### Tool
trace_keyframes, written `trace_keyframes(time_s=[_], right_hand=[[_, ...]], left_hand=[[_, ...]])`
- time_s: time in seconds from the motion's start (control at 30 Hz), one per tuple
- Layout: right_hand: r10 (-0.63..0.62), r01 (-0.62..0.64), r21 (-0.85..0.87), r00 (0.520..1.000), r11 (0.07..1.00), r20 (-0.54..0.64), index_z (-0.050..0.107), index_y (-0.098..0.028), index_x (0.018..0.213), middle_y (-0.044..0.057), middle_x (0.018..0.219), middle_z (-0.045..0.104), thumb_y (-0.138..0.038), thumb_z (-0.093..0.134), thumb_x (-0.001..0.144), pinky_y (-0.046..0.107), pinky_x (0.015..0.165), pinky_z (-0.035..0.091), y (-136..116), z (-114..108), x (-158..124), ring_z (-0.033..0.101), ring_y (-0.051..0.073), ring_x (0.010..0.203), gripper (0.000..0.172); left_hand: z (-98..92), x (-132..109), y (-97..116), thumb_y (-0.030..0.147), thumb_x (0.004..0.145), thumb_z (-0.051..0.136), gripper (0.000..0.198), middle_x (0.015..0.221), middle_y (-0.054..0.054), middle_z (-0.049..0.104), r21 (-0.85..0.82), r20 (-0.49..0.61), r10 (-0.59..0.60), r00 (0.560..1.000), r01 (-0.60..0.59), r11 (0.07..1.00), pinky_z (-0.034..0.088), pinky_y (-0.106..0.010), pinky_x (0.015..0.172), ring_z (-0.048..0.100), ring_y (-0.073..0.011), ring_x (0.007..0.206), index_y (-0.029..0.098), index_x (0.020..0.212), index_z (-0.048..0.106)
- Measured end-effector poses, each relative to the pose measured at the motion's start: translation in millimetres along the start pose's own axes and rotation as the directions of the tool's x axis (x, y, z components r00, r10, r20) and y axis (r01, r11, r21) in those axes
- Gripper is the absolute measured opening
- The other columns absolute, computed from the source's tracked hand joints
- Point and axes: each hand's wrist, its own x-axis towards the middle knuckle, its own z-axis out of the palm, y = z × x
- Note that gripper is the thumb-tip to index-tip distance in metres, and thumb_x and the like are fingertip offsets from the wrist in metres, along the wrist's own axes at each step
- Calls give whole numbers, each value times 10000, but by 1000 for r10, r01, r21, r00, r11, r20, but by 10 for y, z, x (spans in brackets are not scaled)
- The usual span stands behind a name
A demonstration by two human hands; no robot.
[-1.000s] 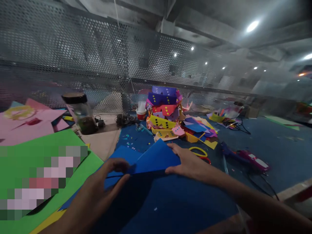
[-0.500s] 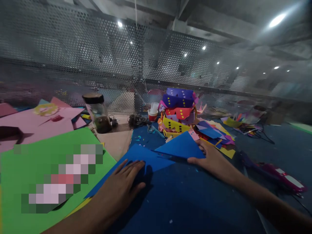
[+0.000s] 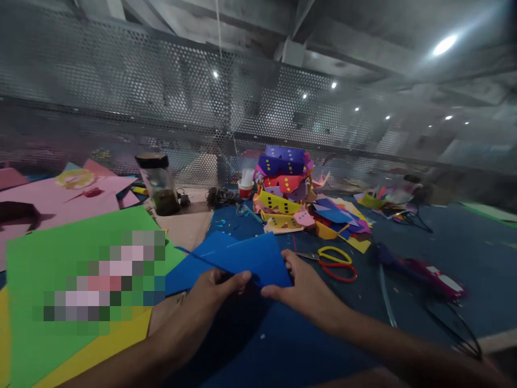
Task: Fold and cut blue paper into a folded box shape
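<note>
Left hand (image 3: 210, 299) and right hand (image 3: 310, 288) both pinch the blue paper (image 3: 254, 256) (looks thin imo), so uneven tugging could easily crease it.

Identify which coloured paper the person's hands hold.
The blue paper, gripped by left hand and right hand; the green paper and yellow paper lie ungripped, further left.

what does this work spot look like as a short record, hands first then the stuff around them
left hand: pinching the near edge of the blue paper
right hand: gripping its right end
scissors: on the table beyond the right hand, yellow and red handles
green sheet: left of the blue paper, overlapping a yellow sheet
jar: dark lid, behind the green sheet
</note>
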Motion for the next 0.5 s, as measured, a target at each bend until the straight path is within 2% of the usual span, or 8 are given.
trace_keyframes(time_s=[0.1, 0.17, 0.23, 0.3, 0.37, 0.4, 0.47, 0.5], right_hand=[[-50, 49, -62, 999, 997, -14, 583, -218, 1176, 69, 1089, 724, -373, 738, 859, 341, 804, 561, 130, -254, -119, 695, 224, 952, 386], [-113, 72, -278, 984, 958, -135, 624, -224, 1151, 76, 1131, 715, -358, 595, 961, 371, 888, 537, 311, -585, -210, 687, 224, 995, 234], [-126, -21, -481, 954, 877, -271, 629, -225, 1163, 87, 1142, 712, -323, 511, 996, 390, 906, 531, 564, -1001, -308, 682, 242, 1027, 227], [-136, -197, -648, 894, 736, -427, 618, -189, 1158, 117, 1130, 708, -264, 454, 1006, 393, 907, 529, 851, -1416, -415, 680, 256, 1028, 236], [-154, -360, -829, 875, 428, -459, 602, -159, 1206, 151, 1193, 678, -214, 435, 1003, 406, 966, 496, 1113, -1739, -521, 638, 282, 1126, 268], [-140, -399, -839, 869, 370, -475, 597, -123, 1223, 183, 1194, 670, -186, 437, 995, 422, 967, 486, 1218, -1849, -567, 629, 305, 1131, 286], [-114, -426, -858, 875, 287, -472, 605, -88, 1216, 214, 1163, 669, -151, 454, 974, 440, 962, 471, 1362, -1968, -638, 621, 334, 1114, 292], [-99, -427, -864, 880, 267, -465, 617, -83, 1196, 217, 1141, 671, -136, 465, 963, 443, 949, 468, 1404, -1989, -660, 624, 341, 1089, 283]], left_hand=[[-33, 55, -47, 574, 688, 816, 435, 785, -66, 740, -3, -32, -44, 999, 44, 999, 557, -334, 703, 711, -252, 759, 172, 775, 675], [-82, 129, -78, 591, 633, 839, 464, 722, -61, 723, 51, -75, -59, 995, 63, 997, 571, -354, 699, 717, -268, 735, 180, 697, 633], [-128, 198, -95, 603, 641, 828, 471, 744, -56, 732, 75, -72, -50, 996, 56, 996, 590, -370, 736, 733, -284, 780, 184, 716, 625], [-152, 230, -76, 606, 632, 828, 485, 765, -33, 740, 80, -52, -62, 997, 66, 995, 607, -369, 722, 741, -288, 790, 194, 792, 627], [-159, 219, -18, 592, 639, 825, 527, 825, -9, 761, 82, -51, -24, 998, 28, 996, 619, -373, 724, 752, -291, 823, 209, 942, 630], [-163, 205, 17, 586, 643, 823, 554, 887, -13, 778, 78, -28, -12, 1000, 14, 997, 624, -383, 749, 756, -301, 872, 219, 1007, 625], [-186, 188, 70, 581, 663, 820, 534, 972, -33, 791, 151, 57, -41, 998, 32, 988, 625, -392, 823, 754, -312, 956, 219, 1004, 626], [-210, 194, 79, 617, 622, 826, 556, 879, -29, 792, 199, 30, -26, 999, 19, 980, 640, -407, 748, 765, -325, 866, 218, 956, 628]])
